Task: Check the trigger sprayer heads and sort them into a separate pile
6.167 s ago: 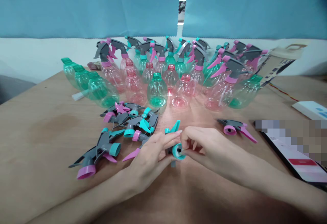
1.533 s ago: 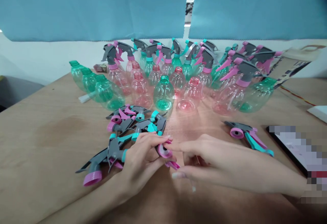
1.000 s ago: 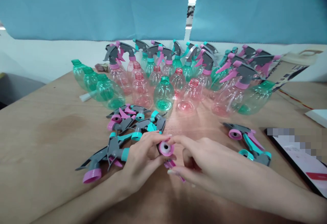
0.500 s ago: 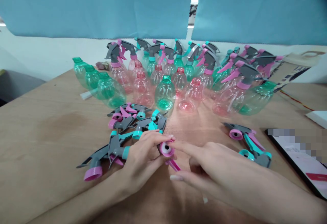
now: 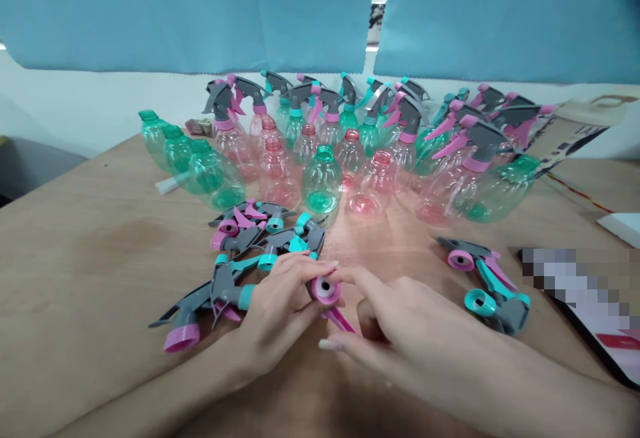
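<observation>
My left hand (image 5: 287,298) is closed around a spray trigger head, whose pink collar (image 5: 326,289) faces me and shows a white insert with a dark hole. Its pink trigger lever (image 5: 341,321) points down to the right. My right hand (image 5: 395,311) reaches in from the right with its index fingertip at the collar's upper rim. The right thumb is stretched out below the lever, apart from the index finger, and the other fingers are curled. Left of my hands lies a pile of loose grey spray heads (image 5: 227,285) with pink or turquoise collars.
Uncapped green bottles (image 5: 323,181) and pink bottles (image 5: 373,185) stand ahead, with capped spray bottles (image 5: 407,125) behind. Two spray heads (image 5: 463,260) lie at the right, beside a dark-edged tablet (image 5: 575,318). A beige container (image 5: 575,125) stands at the back right.
My right index finger has shifted left and up onto the collar's top edge, and the right thumb has moved slightly left. The left hand keeps its hold.
</observation>
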The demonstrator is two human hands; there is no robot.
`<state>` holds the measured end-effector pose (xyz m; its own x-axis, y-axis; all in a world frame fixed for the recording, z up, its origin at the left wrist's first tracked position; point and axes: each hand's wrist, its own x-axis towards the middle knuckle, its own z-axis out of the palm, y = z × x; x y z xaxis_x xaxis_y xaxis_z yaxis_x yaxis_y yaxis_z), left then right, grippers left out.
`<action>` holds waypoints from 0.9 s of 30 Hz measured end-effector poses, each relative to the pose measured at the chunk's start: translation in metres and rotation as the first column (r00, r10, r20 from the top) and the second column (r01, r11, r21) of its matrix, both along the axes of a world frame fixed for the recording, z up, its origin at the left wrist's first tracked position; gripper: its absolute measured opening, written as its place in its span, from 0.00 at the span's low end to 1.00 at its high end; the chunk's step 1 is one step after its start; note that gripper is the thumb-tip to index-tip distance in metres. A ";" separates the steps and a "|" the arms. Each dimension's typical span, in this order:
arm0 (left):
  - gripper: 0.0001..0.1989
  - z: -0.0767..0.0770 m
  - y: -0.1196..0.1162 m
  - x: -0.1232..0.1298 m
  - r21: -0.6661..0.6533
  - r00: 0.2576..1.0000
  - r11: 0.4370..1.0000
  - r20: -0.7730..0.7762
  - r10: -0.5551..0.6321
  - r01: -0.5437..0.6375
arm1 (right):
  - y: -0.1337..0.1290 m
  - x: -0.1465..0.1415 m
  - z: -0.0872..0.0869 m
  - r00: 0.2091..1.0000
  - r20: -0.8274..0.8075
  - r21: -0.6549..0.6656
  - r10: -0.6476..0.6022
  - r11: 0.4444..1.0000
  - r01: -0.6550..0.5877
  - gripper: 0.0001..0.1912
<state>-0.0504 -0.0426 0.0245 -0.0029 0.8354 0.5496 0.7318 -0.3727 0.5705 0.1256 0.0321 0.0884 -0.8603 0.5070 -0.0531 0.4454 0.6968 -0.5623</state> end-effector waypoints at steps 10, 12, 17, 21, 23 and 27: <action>0.11 0.004 0.003 0.005 0.067 0.996 0.997 -0.075 0.048 -0.043 | -0.012 -0.017 -0.039 0.983 -0.185 0.362 -0.001 0.930 0.069 0.09; 0.11 0.004 0.003 0.005 0.069 0.996 0.997 -0.074 0.040 -0.035 | -0.011 -0.016 -0.037 0.985 -0.170 0.358 -0.012 0.931 0.072 0.08; 0.10 0.004 0.002 0.006 0.078 0.994 0.995 -0.084 0.065 -0.058 | -0.009 -0.016 -0.033 0.991 -0.133 0.357 0.006 0.933 0.042 0.09; 0.11 0.002 0.001 0.005 0.072 0.993 0.996 -0.098 0.067 -0.060 | -0.015 -0.018 -0.038 0.990 -0.138 0.305 -0.032 0.950 0.073 0.13; 0.13 0.000 0.001 0.005 0.100 0.995 0.994 -0.094 0.044 -0.035 | -0.019 -0.018 -0.042 0.982 -0.179 0.310 -0.056 0.944 0.110 0.14; 0.20 -0.003 0.001 0.004 0.147 0.995 0.989 -0.093 0.042 -0.028 | -0.020 -0.018 -0.046 0.973 -0.229 0.409 -0.007 0.907 0.103 0.14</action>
